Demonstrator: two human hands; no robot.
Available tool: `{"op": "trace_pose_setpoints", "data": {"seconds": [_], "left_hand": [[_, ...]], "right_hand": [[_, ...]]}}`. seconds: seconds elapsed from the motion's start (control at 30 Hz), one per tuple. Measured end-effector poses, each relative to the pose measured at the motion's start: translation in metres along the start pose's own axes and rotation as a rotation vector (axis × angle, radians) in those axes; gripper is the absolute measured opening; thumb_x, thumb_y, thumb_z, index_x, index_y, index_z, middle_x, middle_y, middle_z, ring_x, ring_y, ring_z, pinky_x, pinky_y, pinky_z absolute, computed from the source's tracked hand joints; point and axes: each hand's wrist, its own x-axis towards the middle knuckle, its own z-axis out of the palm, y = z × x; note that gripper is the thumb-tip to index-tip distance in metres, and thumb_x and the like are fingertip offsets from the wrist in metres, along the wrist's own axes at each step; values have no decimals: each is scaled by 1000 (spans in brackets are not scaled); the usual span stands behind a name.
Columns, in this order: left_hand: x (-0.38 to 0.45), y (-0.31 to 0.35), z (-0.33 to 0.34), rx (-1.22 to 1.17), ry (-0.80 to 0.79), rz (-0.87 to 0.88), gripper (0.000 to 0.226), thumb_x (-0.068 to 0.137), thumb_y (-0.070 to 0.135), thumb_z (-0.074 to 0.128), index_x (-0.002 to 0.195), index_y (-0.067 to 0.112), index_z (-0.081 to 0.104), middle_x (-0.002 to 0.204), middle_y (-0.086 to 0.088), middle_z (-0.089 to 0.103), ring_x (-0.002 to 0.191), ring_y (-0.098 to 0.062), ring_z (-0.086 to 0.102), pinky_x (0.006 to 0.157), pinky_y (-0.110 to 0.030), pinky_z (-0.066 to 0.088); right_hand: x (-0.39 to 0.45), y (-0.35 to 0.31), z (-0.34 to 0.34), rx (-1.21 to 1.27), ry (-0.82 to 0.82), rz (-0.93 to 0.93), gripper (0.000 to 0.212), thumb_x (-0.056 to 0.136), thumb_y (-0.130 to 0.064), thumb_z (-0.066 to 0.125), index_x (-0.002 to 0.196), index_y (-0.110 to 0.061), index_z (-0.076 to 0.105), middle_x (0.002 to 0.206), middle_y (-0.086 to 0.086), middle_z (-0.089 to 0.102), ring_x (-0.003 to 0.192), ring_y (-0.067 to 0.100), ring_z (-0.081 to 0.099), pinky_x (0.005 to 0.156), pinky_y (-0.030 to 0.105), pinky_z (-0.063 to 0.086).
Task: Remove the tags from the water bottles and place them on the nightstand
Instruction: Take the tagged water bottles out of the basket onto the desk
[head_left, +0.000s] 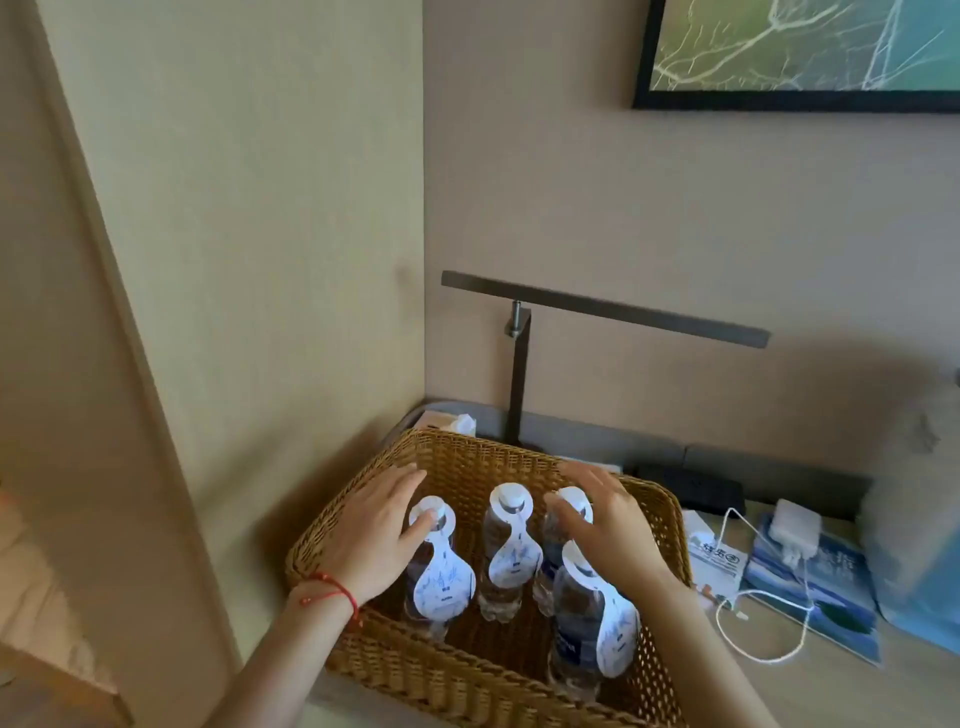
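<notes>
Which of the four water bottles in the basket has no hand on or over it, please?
The middle bottle: its white cap is fully exposed, between the left hand and right hand.

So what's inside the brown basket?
Four water bottles stand in the wicker basket, each with a white tag hung on its neck. The left hand touches the left bottle; the right hand partly hides the back right bottle.

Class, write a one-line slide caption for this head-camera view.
Both hands, left and right, reach over four tagged water bottles standing in a wicker basket on the nightstand.
</notes>
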Motion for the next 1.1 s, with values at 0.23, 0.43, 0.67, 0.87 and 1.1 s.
{"op": "trace_pose_setpoints", "data": {"seconds": [0.23,0.43,0.67,0.87,1.1], "left_hand": [[37,-39,32,-312,-86,-26,45,91,33,51,135,23,42,143,6,41,132,-6,33,104,-18,25],[47,-50,48,-361,-112,-34,46,85,29,63,128,20,51,130,9,51,116,3,40,92,-1,26],[49,-57,63,-468,-116,-157,42,73,21,76,112,19,64,107,16,61,100,7,53,79,5,32],[52,-57,71,-586,-121,-224,32,70,18,78,93,33,63,95,20,64,93,14,54,74,-3,42],[58,-59,76,-708,-108,-209,40,55,56,67,88,34,67,94,25,67,87,1,62,70,-9,46]], "right_hand": [[47,7,30,132,-133,-21,39,87,-37,59,124,-29,53,132,-10,54,112,-6,40,86,5,28],[78,21,48,73,-256,-46,40,86,-34,61,125,-26,54,131,-8,55,116,0,44,95,16,33],[100,35,58,93,-377,-45,41,82,-33,66,121,-23,58,127,-8,58,109,1,50,88,13,38],[109,42,62,65,-469,-71,38,76,-34,72,112,-25,64,117,-7,64,103,5,56,91,28,47],[113,44,65,53,-491,-91,41,74,-32,75,112,-24,64,115,-8,65,102,6,56,89,25,46]]}}
